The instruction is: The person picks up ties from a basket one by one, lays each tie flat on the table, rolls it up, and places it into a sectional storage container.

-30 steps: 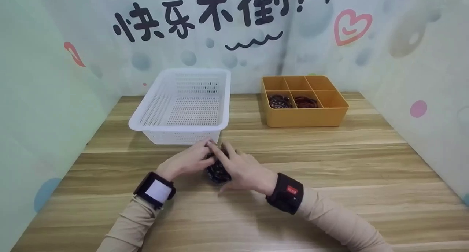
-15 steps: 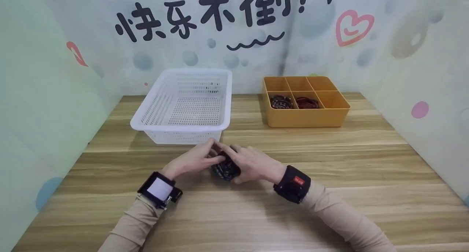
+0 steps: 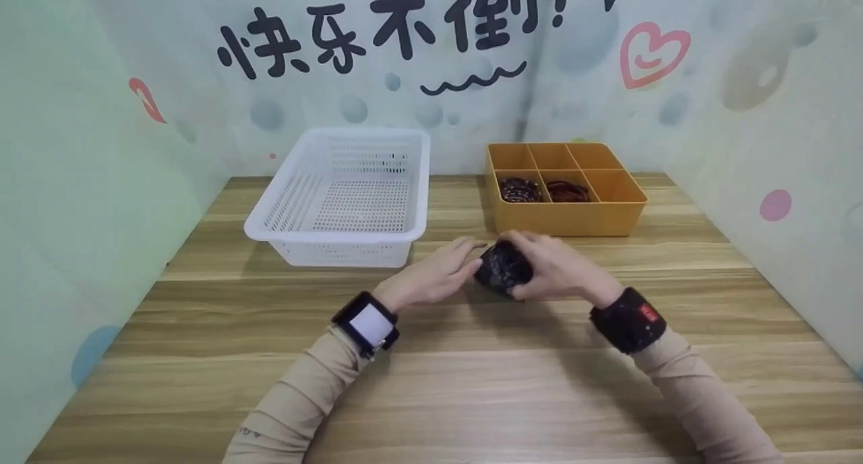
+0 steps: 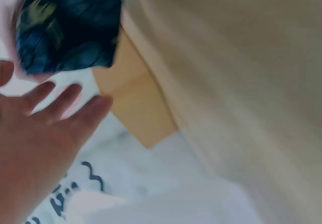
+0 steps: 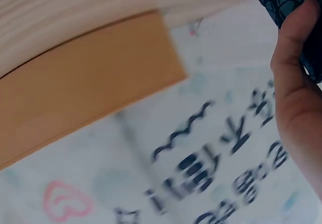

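Observation:
A bundle of dark blue patterned cloth [image 3: 503, 268], seemingly rolled or folded, is held just in front of the orange box. My right hand [image 3: 556, 268] grips it between thumb and fingers. In the right wrist view, the thumb [image 5: 298, 30] presses against its floral surface. To the left of the bundle is my left hand [image 3: 431, 275], its fingers extended toward it. The left wrist view shows those fingers [image 4: 63, 100] spread and apart from the cloth [image 4: 85, 27], which has a yellowish mark.
At the back right stands the orange divided box [image 3: 570, 220]; two front compartments hold dark coiled bundles [image 3: 520, 190], one of them reddish [image 3: 568, 191]. A white perforated basket [image 3: 340, 236] stands at the back left. The wooden table [image 3: 472, 396] ends at printed walls.
Both hands have moved right and away from me, bringing the cloth bundle from in front of the white basket toward the orange box. The left fingers have drawn apart from the right hand.

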